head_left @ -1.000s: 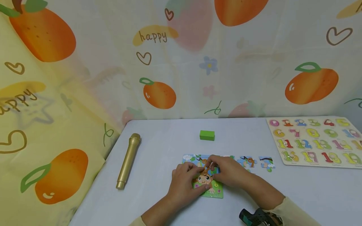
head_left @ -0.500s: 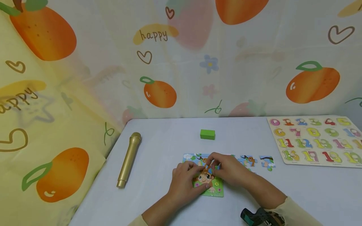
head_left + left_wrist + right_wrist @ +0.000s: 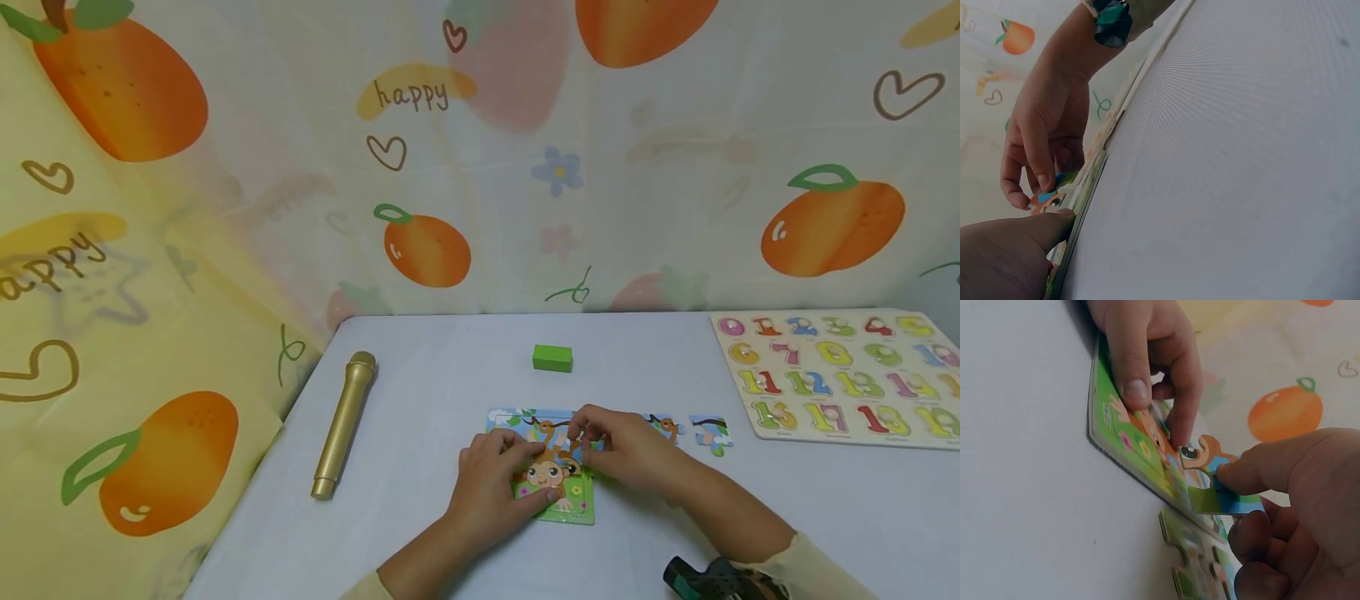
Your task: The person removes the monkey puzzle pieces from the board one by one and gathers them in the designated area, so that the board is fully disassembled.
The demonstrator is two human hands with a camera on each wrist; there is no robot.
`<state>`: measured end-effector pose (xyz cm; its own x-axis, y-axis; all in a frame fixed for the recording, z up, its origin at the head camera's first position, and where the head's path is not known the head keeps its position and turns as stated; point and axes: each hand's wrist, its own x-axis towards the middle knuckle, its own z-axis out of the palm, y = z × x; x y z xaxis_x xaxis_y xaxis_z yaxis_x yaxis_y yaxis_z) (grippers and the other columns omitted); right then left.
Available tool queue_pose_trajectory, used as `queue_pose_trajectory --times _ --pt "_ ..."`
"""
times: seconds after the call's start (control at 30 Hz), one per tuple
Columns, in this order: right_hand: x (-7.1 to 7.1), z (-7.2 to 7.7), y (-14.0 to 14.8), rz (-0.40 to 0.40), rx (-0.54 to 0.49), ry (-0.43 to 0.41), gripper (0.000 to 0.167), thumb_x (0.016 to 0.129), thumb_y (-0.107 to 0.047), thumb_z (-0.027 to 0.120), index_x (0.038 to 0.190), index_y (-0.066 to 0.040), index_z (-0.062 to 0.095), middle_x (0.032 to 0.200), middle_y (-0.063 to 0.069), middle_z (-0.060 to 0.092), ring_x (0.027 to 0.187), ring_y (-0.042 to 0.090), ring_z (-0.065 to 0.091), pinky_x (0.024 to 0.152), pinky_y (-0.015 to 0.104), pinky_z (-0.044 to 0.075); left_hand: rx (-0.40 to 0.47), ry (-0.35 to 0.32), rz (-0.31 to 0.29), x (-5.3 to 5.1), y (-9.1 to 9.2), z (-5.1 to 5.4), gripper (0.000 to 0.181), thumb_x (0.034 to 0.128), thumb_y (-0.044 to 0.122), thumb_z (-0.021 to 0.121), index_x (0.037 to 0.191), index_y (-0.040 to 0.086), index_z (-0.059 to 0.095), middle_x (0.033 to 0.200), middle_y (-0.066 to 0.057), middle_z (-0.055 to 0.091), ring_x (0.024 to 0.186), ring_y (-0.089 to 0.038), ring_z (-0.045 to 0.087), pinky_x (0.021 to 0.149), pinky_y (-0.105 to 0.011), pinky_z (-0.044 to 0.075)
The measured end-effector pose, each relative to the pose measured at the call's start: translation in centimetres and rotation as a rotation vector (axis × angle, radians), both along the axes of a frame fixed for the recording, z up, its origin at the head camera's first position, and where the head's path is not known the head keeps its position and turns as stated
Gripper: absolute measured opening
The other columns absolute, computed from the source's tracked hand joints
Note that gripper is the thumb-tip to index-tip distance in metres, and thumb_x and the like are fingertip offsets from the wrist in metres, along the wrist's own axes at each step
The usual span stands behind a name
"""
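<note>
A monkey jigsaw puzzle (image 3: 576, 505) in a shallow green-edged board lies on the table. My left hand (image 3: 491, 477) rests over its left side, with the thumb and index finger pressing on its face. My right hand (image 3: 626, 448) pinches a puzzle piece (image 3: 1235, 503) between thumb and fingers. That piece shows an eye, blue sky and green ground. In the right wrist view it is tilted up, apart from the table, close to my left fingertips. Part of the puzzle is hidden under my left hand.
Loose puzzle pieces (image 3: 708, 432) lie right of the board, some partly behind my right hand. A green block (image 3: 552, 358) sits farther back. At the left lies a gold microphone (image 3: 345, 425), and a wooden number board (image 3: 832, 375) is at the right.
My right hand has shifted a little to the right with the piece, uncovering more of the monkey picture. My left hand has kept its place on the puzzle.
</note>
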<state>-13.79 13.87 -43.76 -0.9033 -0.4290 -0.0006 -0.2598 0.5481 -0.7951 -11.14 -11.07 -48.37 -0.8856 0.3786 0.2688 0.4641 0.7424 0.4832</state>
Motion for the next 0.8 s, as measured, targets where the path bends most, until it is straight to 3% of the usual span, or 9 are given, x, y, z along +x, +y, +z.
queue_pose_trajectory --times 0.37,0.6,0.8 --pt "1.3 -0.1 3.7 -0.015 0.004 -0.040 0.017 0.099 -0.011 0.072 0.113 -0.019 0.067 0.097 -0.003 0.067 0.057 0.014 0.051 0.046 0.030 0.043 -0.012 -0.018 0.006 0.1 0.1 -0.1 0.055 0.0864 0.055 0.086 0.131 0.026 0.076 0.120 0.008 0.058 0.106 -0.014 0.048 0.089 -0.040 0.034" --pt "2.1 -0.4 5.9 -0.050 -0.021 -0.090 0.018 0.098 -0.009 0.072 0.114 -0.016 0.067 0.097 0.000 0.066 0.058 0.015 0.055 0.051 0.031 0.051 -0.019 -0.008 0.010 0.1 0.1 -0.2 0.057 0.0871 0.061 0.083 0.131 0.026 0.076 0.121 0.009 0.059 0.106 -0.014 0.048 0.089 -0.040 0.035" --pt "2.5 -0.4 7.6 -0.102 0.017 -0.058 0.018 0.097 -0.011 0.074 0.112 -0.018 0.068 0.096 -0.001 0.065 0.064 0.014 0.052 0.057 0.028 0.044 -0.021 -0.007 0.013 0.1 0.1 -0.2 0.057 0.0878 0.062 0.082 0.132 0.026 0.076 0.121 0.009 0.058 0.108 -0.014 0.048 0.089 -0.040 0.035"
